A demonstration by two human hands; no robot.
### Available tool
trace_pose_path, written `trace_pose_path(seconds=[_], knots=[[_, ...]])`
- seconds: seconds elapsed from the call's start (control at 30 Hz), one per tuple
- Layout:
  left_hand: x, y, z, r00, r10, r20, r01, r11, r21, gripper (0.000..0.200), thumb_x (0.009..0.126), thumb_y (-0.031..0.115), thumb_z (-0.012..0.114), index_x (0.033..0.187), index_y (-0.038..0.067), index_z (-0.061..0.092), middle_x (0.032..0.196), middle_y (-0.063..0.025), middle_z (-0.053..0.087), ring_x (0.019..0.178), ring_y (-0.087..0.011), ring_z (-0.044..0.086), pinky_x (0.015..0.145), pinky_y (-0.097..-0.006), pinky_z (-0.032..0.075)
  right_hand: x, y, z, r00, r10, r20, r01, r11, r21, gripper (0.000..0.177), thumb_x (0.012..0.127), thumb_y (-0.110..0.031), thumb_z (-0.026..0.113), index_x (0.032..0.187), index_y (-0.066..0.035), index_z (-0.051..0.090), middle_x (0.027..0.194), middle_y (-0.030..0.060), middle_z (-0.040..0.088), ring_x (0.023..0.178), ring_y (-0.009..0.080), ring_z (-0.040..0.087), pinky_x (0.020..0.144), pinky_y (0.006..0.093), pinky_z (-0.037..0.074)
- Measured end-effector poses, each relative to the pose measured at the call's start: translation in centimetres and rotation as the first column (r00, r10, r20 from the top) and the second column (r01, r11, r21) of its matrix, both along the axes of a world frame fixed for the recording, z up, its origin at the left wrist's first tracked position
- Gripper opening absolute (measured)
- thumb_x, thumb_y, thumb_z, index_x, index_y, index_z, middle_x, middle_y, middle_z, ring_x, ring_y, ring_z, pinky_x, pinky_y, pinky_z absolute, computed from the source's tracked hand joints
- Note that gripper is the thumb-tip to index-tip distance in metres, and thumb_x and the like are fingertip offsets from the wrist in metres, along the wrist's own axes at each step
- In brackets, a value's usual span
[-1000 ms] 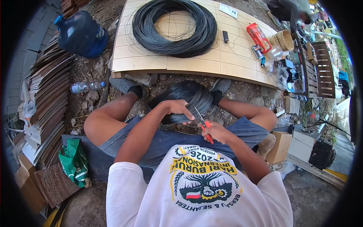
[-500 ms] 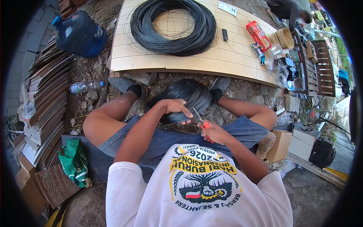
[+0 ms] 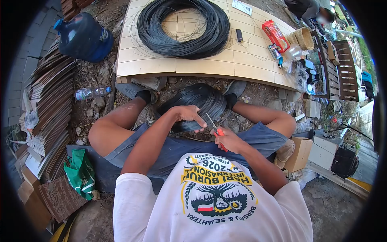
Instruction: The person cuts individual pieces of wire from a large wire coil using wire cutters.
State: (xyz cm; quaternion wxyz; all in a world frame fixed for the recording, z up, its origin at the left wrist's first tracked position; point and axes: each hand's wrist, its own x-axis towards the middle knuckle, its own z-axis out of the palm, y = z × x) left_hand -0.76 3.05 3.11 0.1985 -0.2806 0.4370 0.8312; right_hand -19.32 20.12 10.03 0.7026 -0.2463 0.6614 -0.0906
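Note:
Between the legs lies a bundle of black wire [image 3: 201,99], glossy and bent into a thick hank. My left hand [image 3: 188,114] is at its near side, fingers curled on the wire with the thumb stretched toward the right; the exact strands in its grip are hard to make out. Just to the right, my right hand [image 3: 229,142] is closed around red-handled pliers [image 3: 219,135]. Their slim metal nose points up and left, close to the left thumb and apart from it. Whether the jaws are parted is too small to tell.
Ahead stands a low tiled table [image 3: 133,64] bearing a large coil of black wire [image 3: 213,36], a small black device [image 3: 239,35] and a red packet [image 3: 276,36]. Left are stacked tiles [image 3: 50,109], a blue water jug [image 3: 86,38] and a green bag [image 3: 79,173]. Another person [image 3: 308,10] crouches far right.
The view has shifted very slightly. Both hands and the pliers keep nearly the same position over the wire bundle.

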Motion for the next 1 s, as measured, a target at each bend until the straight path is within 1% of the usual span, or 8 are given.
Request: trace_pose_path(seconds=[0.1,0.17,0.27,0.4,0.6,0.67,0.8,1.0], knots=[[0.1,-0.1,-0.5,0.996,-0.051,-0.071,0.059,0.992,0.111,0.074,0.080,0.016,0.083,0.126,-0.025,0.041,0.088,-0.0141,0.073,0.068,-0.0179,0.068,0.069,-0.0304,0.057,0.2,0.4,-0.1,1.000,-0.001,0.010,0.001,1.000,-0.016,0.039,0.089,-0.011,0.057,0.128,-0.003,0.054,0.083,0.0032,0.058,0.066,0.0120,0.055,0.056,0.0291,0.045],[0.1,0.0,-0.5,0.997,-0.036,-0.073,0.046,0.990,0.136,0.049,0.082,0.014,0.081,0.113,-0.013,0.054,0.090,-0.0146,0.072,0.070,-0.0186,0.069,0.067,-0.0303,0.057,0.3,0.2,0.2,1.000,0.025,-0.014,-0.025,0.999,-0.027,0.039,0.089,-0.011,0.057,0.127,-0.003,0.054,0.083,0.0030,0.058,0.066,0.0121,0.054,0.055,0.0288,0.044],[0.5,0.0,-0.1,0.999,0.017,-0.027,-0.012,0.988,0.156,0.040,0.082,0.013,0.080,0.109,-0.008,0.060,0.090,-0.0156,0.073,0.068,-0.0187,0.070,0.064,-0.0319,0.061,0.3,0.3,0.1,0.999,0.034,-0.012,-0.035,0.999,-0.032,0.039,0.089,-0.011,0.057,0.127,-0.003,0.054,0.083,0.0034,0.058,0.066,0.0126,0.055,0.056,0.0285,0.045],[0.4,-0.1,-0.8,1.000,0.020,-0.021,-0.016,0.982,0.189,0.044,0.081,0.012,0.081,0.111,-0.011,0.059,0.091,-0.0166,0.073,0.069,-0.0191,0.071,0.065,-0.0317,0.061,-0.1,-0.1,0.3,0.996,-0.058,0.063,0.054,0.997,0.063,0.045,0.088,-0.011,0.059,0.131,-0.002,0.053,0.086,0.0059,0.060,0.071,0.0144,0.059,0.058,0.0284,0.047],[0.1,-0.1,-0.1,1.000,-0.006,-0.016,0.008,0.996,0.083,0.056,0.080,0.014,0.083,0.116,-0.015,0.053,0.090,-0.0152,0.073,0.069,-0.0189,0.070,0.067,-0.0316,0.059,-0.3,-1.3,1.0,0.994,-0.088,0.071,0.078,0.987,0.138,0.052,0.086,-0.009,0.059,0.136,-0.001,0.051,0.091,0.0075,0.060,0.077,0.0151,0.061,0.058,0.0280,0.048],[0.0,-0.2,-0.2,0.998,-0.028,-0.060,0.035,0.992,0.119,0.060,0.078,0.014,0.084,0.117,-0.019,0.051,0.088,-0.0146,0.072,0.066,-0.0181,0.068,0.066,-0.0314,0.057,-0.4,-0.8,0.3,0.993,-0.084,0.079,0.076,0.992,0.106,0.050,0.086,-0.009,0.059,0.135,-0.002,0.052,0.090,0.0069,0.060,0.076,0.0148,0.061,0.058,0.0281,0.048],[0.0,-0.1,0.0,0.999,-0.017,-0.033,0.019,0.997,0.079,0.059,0.078,0.014,0.085,0.115,-0.019,0.052,0.087,-0.0138,0.072,0.065,-0.0178,0.067,0.066,-0.0314,0.056,-0.1,0.1,-0.1,0.999,-0.026,0.042,0.025,1.000,0.014,0.045,0.087,-0.010,0.059,0.130,-0.003,0.053,0.086,0.0044,0.058,0.071,0.0136,0.058,0.058,0.0280,0.046],[0.2,-0.2,-0.3,0.994,-0.043,-0.102,0.057,0.988,0.140,0.060,0.079,0.014,0.084,0.118,-0.017,0.053,0.089,-0.0143,0.073,0.066,-0.0183,0.069,0.066,-0.0316,0.058,0.4,0.4,0.4,0.999,0.027,-0.024,-0.028,0.999,-0.037,0.042,0.088,-0.010,0.059,0.130,-0.003,0.053,0.083,0.0028,0.058,0.067,0.0122,0.056,0.054,0.0279,0.044]])
